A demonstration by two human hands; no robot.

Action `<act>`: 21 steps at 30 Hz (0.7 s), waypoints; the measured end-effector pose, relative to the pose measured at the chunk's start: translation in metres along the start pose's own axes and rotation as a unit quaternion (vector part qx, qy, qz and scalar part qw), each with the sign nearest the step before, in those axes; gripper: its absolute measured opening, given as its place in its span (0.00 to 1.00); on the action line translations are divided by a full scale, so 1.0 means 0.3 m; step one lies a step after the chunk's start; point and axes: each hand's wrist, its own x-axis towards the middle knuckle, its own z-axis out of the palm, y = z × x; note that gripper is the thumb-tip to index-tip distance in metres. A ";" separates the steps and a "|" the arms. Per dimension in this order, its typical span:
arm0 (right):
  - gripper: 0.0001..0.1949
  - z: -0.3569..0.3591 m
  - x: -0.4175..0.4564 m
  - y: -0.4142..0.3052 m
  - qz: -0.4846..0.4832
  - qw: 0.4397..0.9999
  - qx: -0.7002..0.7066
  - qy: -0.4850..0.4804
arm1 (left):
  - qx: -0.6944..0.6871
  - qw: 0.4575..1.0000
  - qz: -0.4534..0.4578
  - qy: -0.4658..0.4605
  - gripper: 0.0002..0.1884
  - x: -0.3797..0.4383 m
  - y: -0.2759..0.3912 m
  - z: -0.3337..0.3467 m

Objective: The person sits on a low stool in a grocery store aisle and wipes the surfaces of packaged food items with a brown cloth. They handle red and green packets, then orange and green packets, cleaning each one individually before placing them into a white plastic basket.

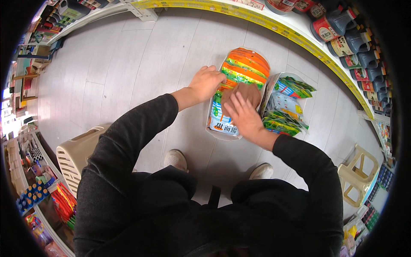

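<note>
An open white cardboard box [224,136] on the floor holds a row of overlapping plastic sauce packets [247,61] in orange, green and blue. My left hand [207,82] has its fingers curled over the box's left edge, beside the packets. With fingers spread, my right hand [247,119] lies on a crumpled brown cloth [245,93], pressing it against the packets; the hand looks slightly blurred. Touching the right side is a second open box [271,85], where green packets [285,123] and pale blue-white packets [282,104] lie loosely.
A shelf with a yellow edge strip [298,45] curves along the top and right, bearing dark sauce jugs [346,41]. One beige plastic stool [75,151] stands at left; another stool [359,173] is at right. Stocked shelves [38,180] line the left. My shoes [176,159] are below the boxes.
</note>
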 end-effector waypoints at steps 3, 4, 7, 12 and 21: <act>0.31 0.063 -0.078 -0.070 -0.047 0.997 0.020 -0.056 | 0.017 1.000 0.004 -0.015 0.07 0.013 0.025 -0.013; 0.32 0.059 -0.095 -0.070 -0.093 0.991 0.050 -0.079 | 0.024 0.999 0.000 -0.023 0.06 0.008 0.034 -0.017; 0.27 0.012 -0.096 -0.073 -0.134 0.977 0.120 -0.118 | 0.055 0.997 0.003 -0.046 0.04 -0.022 0.077 -0.033; 0.18 -0.165 -0.077 -0.048 -0.061 0.927 0.370 0.012 | 0.077 0.992 0.098 -0.022 0.02 -0.079 0.077 -0.032; 0.20 -0.367 0.029 0.012 0.183 0.758 0.584 -0.225 | 0.036 0.960 0.277 -0.023 0.05 -0.358 0.227 -0.088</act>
